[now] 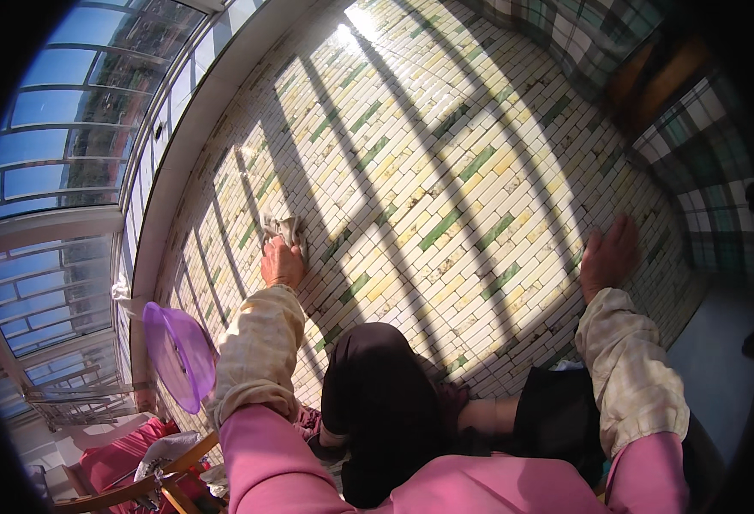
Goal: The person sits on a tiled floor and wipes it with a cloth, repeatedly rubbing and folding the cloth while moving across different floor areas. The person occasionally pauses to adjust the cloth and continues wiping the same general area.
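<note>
My left hand rests on a crumpled grey-white cloth, its fingers closed over the near edge and pressing it against the floor. The patterned floor has narrow brick-like strips in cream, yellow and green. Off to the right, my right hand has its fingers stretched apart and nothing in it. It is a little blurred, and I cannot tell whether the palm touches the floor. Pale checked sleeve covers wrap both my forearms, over pink sleeves.
A purple plastic basin stands to the left, near a barred window. Green-and-white plaid fabric hangs along the right, beside a brown wooden piece. At the lower left are red fabric and a wooden chair part.
</note>
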Demonstrator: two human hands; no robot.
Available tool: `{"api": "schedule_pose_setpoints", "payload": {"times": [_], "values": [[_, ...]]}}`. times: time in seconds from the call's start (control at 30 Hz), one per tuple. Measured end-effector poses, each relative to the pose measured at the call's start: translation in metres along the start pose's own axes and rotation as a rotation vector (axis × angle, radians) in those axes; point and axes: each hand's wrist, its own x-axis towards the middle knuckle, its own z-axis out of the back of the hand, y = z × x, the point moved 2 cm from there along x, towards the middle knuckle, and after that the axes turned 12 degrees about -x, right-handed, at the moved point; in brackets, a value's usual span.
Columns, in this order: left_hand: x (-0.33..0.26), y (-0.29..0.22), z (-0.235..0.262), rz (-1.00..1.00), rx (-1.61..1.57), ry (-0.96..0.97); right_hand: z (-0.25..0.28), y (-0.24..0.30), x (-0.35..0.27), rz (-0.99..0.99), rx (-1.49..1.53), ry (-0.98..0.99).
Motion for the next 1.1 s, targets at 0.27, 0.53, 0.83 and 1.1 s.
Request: {"api": "schedule_pose_setpoints", "payload": {"times": [0.27, 0.53, 0.83, 1.1], "values": [[-0.027, -0.165, -0.018, -0.756, -0.158, 0.014, 0.004, 0.003, 0.002, -0.019, -0.02, -0.119], [-0.162, -0.313, -0.059, -1.736, -0.243, 0.071, 0.005, 0.002, 0.003, -0.054, 0.049, -0.096], [-0.054, -0.164, -0.01, -1.014, -0.342, 0.16, -0.01, 0.0, -0.002, -0.048, 0.048, -0.063], [-0.011, 0.083, -0.014, 0.023, -0.193, -0.136, -0.008, -0.002, 0.001, 0.022, -0.01, 0.006]]}}
